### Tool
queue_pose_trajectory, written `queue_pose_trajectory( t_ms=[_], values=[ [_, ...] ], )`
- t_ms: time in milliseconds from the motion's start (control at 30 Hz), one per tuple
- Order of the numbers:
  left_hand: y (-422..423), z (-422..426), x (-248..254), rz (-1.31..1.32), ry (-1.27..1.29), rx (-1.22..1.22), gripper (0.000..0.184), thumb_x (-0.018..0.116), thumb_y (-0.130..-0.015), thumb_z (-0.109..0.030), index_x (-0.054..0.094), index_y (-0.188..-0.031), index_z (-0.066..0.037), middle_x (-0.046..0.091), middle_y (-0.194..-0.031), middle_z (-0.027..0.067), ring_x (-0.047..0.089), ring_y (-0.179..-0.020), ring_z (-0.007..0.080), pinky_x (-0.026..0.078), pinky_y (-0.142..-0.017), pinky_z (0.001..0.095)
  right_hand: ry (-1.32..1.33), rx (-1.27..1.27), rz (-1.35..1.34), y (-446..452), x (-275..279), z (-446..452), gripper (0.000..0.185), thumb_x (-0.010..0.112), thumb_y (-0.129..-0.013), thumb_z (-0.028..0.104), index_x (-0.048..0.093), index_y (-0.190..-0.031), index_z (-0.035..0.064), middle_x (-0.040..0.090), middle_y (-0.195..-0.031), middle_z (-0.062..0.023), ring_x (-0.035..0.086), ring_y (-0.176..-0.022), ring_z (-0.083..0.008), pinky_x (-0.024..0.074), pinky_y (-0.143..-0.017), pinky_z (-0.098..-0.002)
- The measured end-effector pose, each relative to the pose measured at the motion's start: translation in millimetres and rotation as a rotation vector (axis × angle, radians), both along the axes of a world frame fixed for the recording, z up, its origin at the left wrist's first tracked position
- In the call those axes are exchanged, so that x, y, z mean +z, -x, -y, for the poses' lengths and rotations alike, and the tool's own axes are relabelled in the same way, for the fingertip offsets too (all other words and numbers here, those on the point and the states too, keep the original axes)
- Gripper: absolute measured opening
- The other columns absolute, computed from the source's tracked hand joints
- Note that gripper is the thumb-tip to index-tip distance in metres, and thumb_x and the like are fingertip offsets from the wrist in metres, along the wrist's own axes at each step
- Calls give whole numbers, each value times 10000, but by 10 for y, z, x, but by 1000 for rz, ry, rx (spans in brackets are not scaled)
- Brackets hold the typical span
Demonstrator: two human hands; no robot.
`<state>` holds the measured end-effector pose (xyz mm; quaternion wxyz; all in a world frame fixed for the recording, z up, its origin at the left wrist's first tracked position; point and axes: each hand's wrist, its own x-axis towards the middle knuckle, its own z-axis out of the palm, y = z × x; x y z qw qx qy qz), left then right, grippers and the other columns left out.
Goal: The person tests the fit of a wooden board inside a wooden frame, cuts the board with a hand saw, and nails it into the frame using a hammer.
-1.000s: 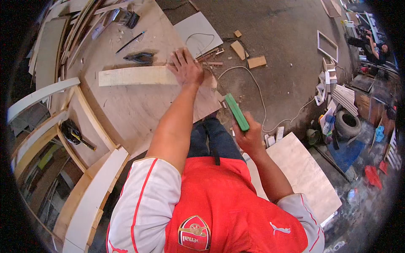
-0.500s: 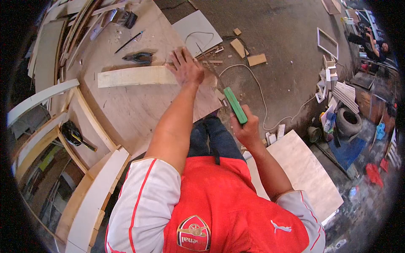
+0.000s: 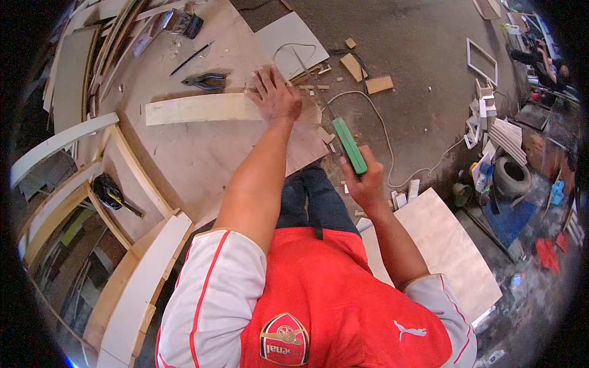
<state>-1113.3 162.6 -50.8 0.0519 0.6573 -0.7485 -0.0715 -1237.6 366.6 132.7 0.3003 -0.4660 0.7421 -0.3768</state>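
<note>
My left hand (image 3: 276, 98) lies flat with fingers spread on the right part of a pale, slightly curved wooden board (image 3: 202, 109). In my right hand (image 3: 368, 184) is the green handle (image 3: 350, 146) of a handsaw, gripped with the fingers wrapped round it. The saw's thin blade (image 3: 314, 84) appears nearly edge-on and points away from me, beside the board's right end; whether its teeth touch the wood I cannot tell. Beneath the board is a plywood sheet (image 3: 178, 147). Just beyond the board lie dark pliers (image 3: 207, 81).
A curved wooden frame (image 3: 144, 165) stands at left, with a black-and-yellow tool (image 3: 111, 193) inside it. A pencil-like stick (image 3: 191, 58) lies on the plywood. Offcuts (image 3: 378, 84) and a cable (image 3: 383, 132) are on the floor. A pale panel (image 3: 448, 245) is at right; another person (image 3: 549, 64) sits far right.
The saw has moved slightly forward, away from me, with my right hand. My left hand stays on the board. The whole view has shifted a little.
</note>
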Motion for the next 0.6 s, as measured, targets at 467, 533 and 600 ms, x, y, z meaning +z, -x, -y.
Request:
queue_pose_trajectory(
  t_ms=[467,533,600],
  values=[
    [-822,-454,293,-154,-43,-740,801,783,-707,-657,613,-1336,-192,581,-1353,101,474,-1371,313,204,-1230,577,96,134,-144,-48,-69,-80,206,746,-908,172,601,-991,53,626,-763,-169,665,-673,-390,495,-580,-435],
    [-904,-479,510,-168,76,-843,584,782,-749,-577,684,-1154,-167,634,-1140,62,576,-1173,297,312,-1174,526,168,247,-214,-97,-17,-10,205,755,-875,138,609,-993,55,613,-762,-153,656,-677,-385,499,-591,-429],
    [-1050,-584,592,-168,60,-861,488,765,-764,-526,709,-1086,-163,621,-1091,58,579,-1127,299,347,-1133,514,260,397,-278,-169,63,71,224,758,-833,125,614,-994,66,614,-776,-150,658,-711,-396,511,-611,-448]
  ],
)
